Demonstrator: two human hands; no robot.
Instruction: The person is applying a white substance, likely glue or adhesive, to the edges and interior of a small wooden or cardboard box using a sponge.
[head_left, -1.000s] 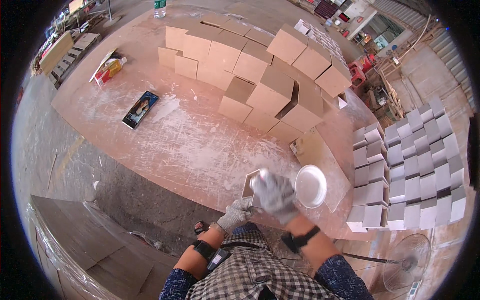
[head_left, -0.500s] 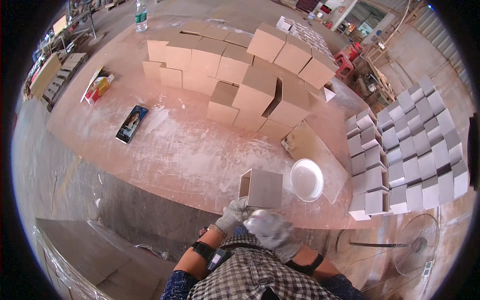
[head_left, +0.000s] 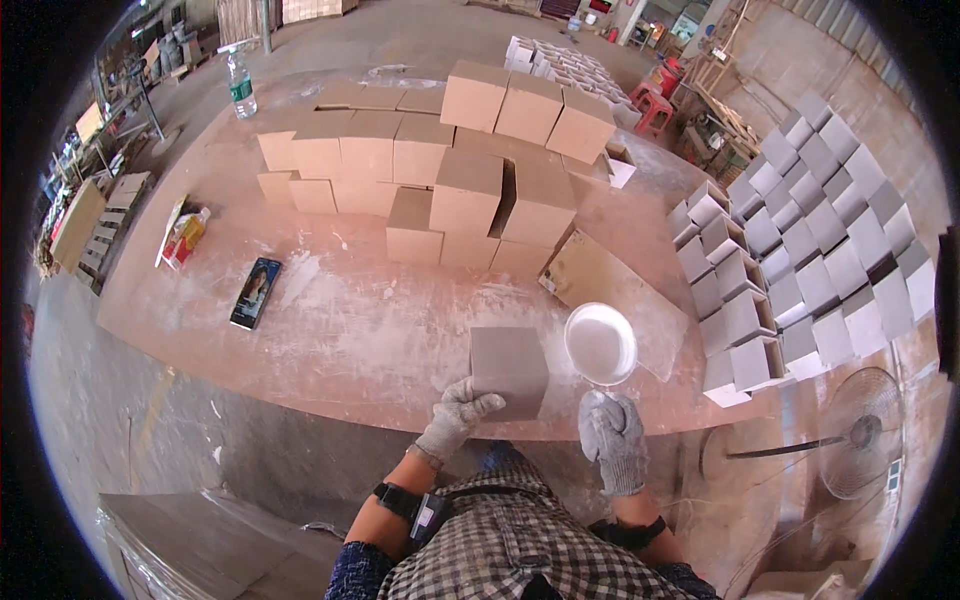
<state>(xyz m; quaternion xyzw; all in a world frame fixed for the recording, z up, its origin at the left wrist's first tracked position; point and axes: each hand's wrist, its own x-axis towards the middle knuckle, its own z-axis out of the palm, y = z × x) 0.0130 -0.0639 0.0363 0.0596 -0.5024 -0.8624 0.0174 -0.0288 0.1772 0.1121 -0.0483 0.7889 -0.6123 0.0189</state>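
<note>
A grey-coated square box (head_left: 509,362) stands at the table's near edge, one plain face turned up toward me. My left hand (head_left: 452,418), in a pale knitted glove, grips its near left corner with the thumb across the side. My right hand (head_left: 612,438), in a whitened glove, is raised right of the box, below a round white tub (head_left: 600,344) of pale content. Its fingers are curled together; whatever they may hold is hidden against the glove. A thin brown board (head_left: 622,290) lies partly under the tub.
Stacked brown boxes (head_left: 412,165) fill the table's far side. A phone (head_left: 256,292), a red-yellow packet (head_left: 184,238) and a water bottle (head_left: 240,85) are on the left. Grey-white boxes (head_left: 815,240) are piled at right, with a fan (head_left: 860,432) nearer me.
My right hand has moved away from my left, rightward to beneath the tub. The box has turned, so its open side no longer shows. The view has shifted slightly.
</note>
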